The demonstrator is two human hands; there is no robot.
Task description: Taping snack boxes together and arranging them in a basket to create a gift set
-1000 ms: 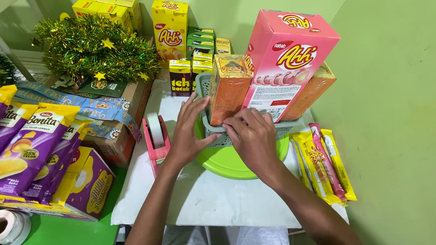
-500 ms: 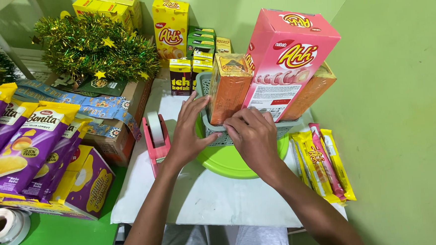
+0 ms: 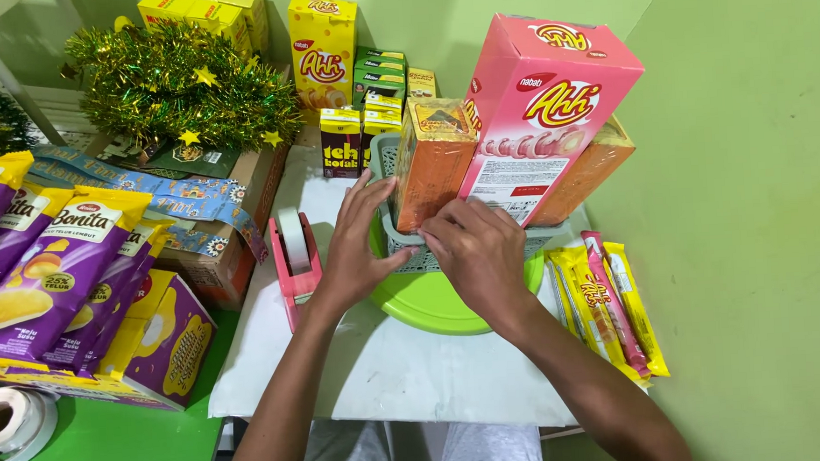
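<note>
Both hands meet at the near wall of the grey basket (image 3: 409,251), which sits on a green plate (image 3: 432,299) on the white surface (image 3: 380,372); the left hand (image 3: 359,247) cups its left corner with fingers spread, the right hand (image 3: 477,255) presses its front with fingers curled, neither grip enclosing anything; boxes stand upright inside

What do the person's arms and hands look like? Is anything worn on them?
Both arms are bare from the bottom edge of the picture up to the hands, with no sleeves showing. The left hand and the right hand wear no gloves, and no rings, watch or bracelets can be seen. The fingers are uncovered, with short nails.
</note>
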